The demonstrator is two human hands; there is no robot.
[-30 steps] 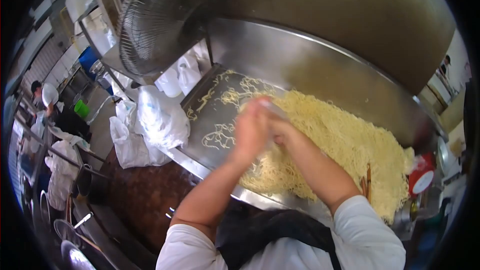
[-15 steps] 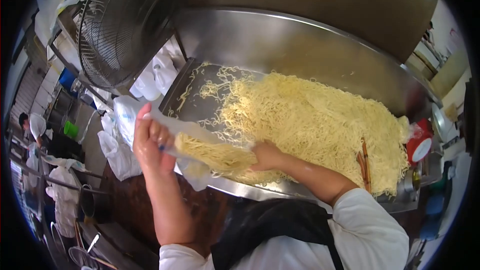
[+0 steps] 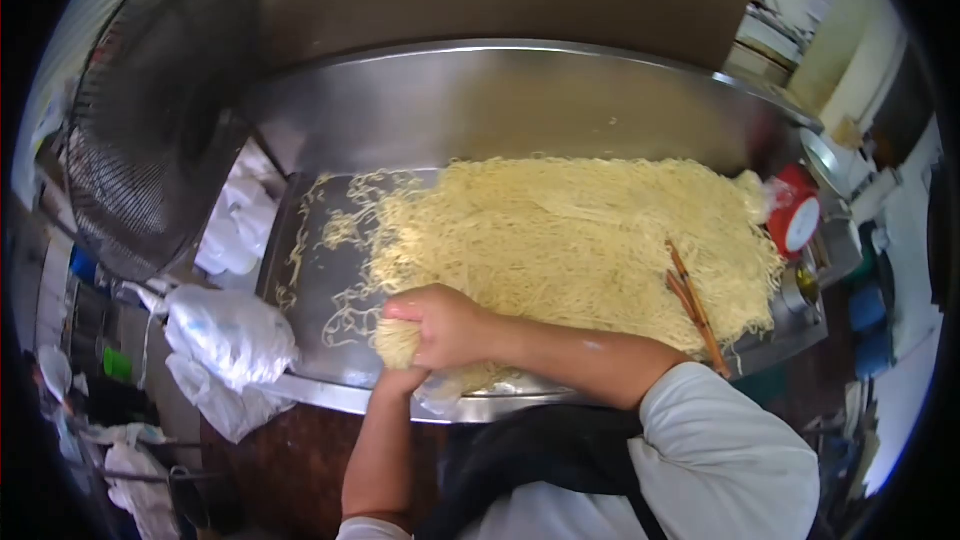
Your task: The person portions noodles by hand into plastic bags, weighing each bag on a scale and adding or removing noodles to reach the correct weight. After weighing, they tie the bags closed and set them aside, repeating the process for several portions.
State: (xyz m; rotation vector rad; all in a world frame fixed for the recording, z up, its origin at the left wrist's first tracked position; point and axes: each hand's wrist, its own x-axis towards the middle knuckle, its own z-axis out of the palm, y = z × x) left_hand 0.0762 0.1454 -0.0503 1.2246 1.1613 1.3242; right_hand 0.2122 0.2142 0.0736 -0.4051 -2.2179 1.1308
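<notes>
Holding a noodle bunch point(image 3: 397, 343) in the right grip point(image 3: 445, 325), just beside the near left corner of the noodle heap point(image 3: 570, 240). Holding narrowly round the bunch there, and leaving a rounded, pale end showing on the side away from the wrist. Meeting the bunch from below with the left grip point(image 3: 407, 380), but hiding most of it there, so being unable to tell wide from narrow. Seeing clear plastic point(image 3: 437, 397) just below both, at the near edge of the heap. Seeing loose strands point(image 3: 345, 320) lying on the metal bench point(image 3: 322, 365) left of the heap, and wooden sticks point(image 3: 699, 317) resting on the right part of the heap.

Judging by the look, probably handling as soft, limp and light in a bunch like this. Likely slipping strand over strand, and likely breaking or mashing under a hard pinch. Probably calling for a broad hold round the middle, with a cupped palm underneath, rather than for fingertips on trailing ends.
</notes>
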